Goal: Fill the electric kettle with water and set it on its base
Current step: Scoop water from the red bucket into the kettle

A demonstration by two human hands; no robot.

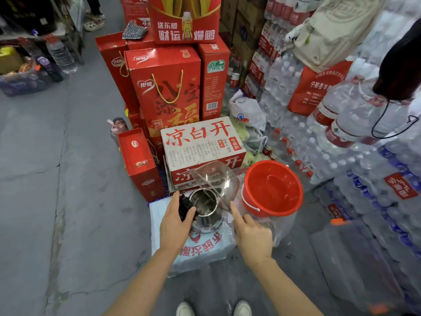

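One red bucket (273, 190). Just left of it, one steel electric kettle (206, 210) and one clear plastic scoop (216, 179). Behind it, one white carton (200, 142); farther left, one pink bottle (117, 130). Nearer than it, two white shoes (185, 309).

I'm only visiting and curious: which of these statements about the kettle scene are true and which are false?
1. The left hand grips the kettle by its black handle. True.
2. The bucket beside the kettle is blue. False: it is red.
3. The kettle's top is open. True.
4. The kettle stands on the bare floor. False: it stands on a wrapped pack of bottles.
5. The right hand hangs empty. False: it holds a clear jug tilted over the kettle.
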